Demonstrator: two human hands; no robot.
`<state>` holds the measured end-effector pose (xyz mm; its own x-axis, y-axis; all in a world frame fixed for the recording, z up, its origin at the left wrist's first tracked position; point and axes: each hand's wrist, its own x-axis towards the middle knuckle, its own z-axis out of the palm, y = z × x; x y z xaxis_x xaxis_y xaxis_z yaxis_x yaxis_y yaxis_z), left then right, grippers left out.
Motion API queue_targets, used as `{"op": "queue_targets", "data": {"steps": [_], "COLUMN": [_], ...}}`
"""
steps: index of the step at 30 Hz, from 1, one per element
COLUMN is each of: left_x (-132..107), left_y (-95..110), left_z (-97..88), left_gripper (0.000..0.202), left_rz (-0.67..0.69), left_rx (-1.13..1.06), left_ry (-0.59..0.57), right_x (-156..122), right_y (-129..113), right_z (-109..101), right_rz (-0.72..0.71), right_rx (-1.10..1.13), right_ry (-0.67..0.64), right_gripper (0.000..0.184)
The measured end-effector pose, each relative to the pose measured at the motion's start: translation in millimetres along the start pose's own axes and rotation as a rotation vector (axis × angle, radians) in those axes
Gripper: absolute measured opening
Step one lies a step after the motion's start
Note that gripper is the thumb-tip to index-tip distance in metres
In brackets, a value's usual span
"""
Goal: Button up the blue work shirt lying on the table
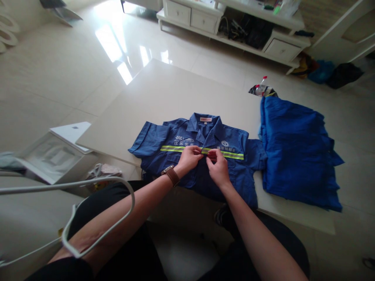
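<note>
A blue short-sleeved work shirt [175, 132] with a yellow-green reflective stripe and white printing lies spread on the table, its collar pointing away from me. My left hand [191, 157], with a brown-strapped watch on the wrist, pinches the front placket at the stripe. Just to the right, my right hand [217, 165] has its fingers closed on the same front edge. Both sets of fingertips nearly meet at the shirt's middle; whatever small part lies between them is hidden. The shirt's lower part hangs over the near table edge.
A pile of folded blue cloth [295, 152] lies on the right side of the pale table [181, 89]. Bottles with red caps [260, 88] show behind it. At left are a white box [58, 152] and a bent white tube frame [117, 179] across my left forearm. A white cabinet [202, 21] stands beyond.
</note>
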<state>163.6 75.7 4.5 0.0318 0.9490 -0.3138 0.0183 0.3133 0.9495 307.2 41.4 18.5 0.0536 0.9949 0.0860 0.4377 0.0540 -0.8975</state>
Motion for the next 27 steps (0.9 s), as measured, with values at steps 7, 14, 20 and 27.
{"op": "queue_targets", "data": {"steps": [7,14,20,27], "left_x": [0,-1,-6,-12], "left_y": [0,4,12,17], "left_z": [0.7,3.0,3.5,3.5], "left_gripper": [0.015,0.016,0.015,0.024], "left_rz": [-0.022,-0.006,-0.029,-0.081], "left_rx": [-0.093,-0.108,-0.105,-0.244], "left_ry": [-0.020,-0.005,0.017,0.025], "right_x": [1,4,3,1], "right_y": [-2,-1,0,-4], "right_z": [-1,-3,-4,-4], "right_rz": [-0.028,-0.018,-0.043,-0.039], "right_rx": [-0.064,-0.055,-0.061,-0.071], "right_ry": [0.015,0.031,0.027,0.028], "right_gripper": [0.007,0.009,0.009,0.010]}}
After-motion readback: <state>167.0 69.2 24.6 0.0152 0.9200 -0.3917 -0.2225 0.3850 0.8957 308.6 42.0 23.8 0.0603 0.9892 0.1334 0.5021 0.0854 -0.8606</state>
